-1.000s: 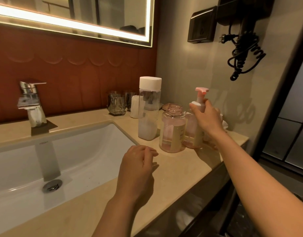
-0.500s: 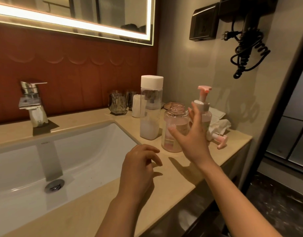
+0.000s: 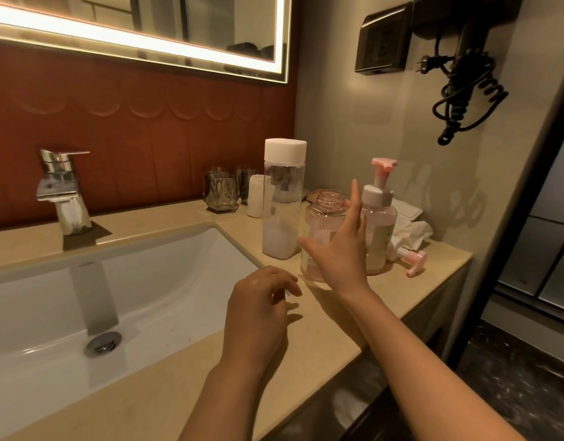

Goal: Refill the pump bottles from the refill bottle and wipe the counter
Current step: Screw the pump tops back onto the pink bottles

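A tall clear refill bottle (image 3: pixel 282 198) with a white cap stands on the beige counter (image 3: pixel 335 326), holding white liquid at its bottom. Right of it stands an uncapped pink bottle (image 3: pixel 322 224), and behind that a pink pump bottle (image 3: pixel 380 218) with its pump on. A loose pink pump head (image 3: pixel 413 261) lies on the counter to the right. My right hand (image 3: pixel 341 246) is open, fingers spread, just in front of the uncapped bottle. My left hand (image 3: pixel 258 310) hovers above the counter edge by the sink, fingers loosely curled, holding nothing.
A white sink (image 3: pixel 121 300) with a chrome faucet (image 3: pixel 62 192) fills the left. Glass tumblers (image 3: pixel 221 192) and a white roll (image 3: pixel 258 195) stand at the back. Crumpled tissue (image 3: pixel 413 232) lies by the wall. A hair dryer cord (image 3: pixel 462 93) hangs above.
My right hand let go of the pump bottle's top and drew back to the uncapped bottle, opening wide. The left hand stayed near the sink edge.
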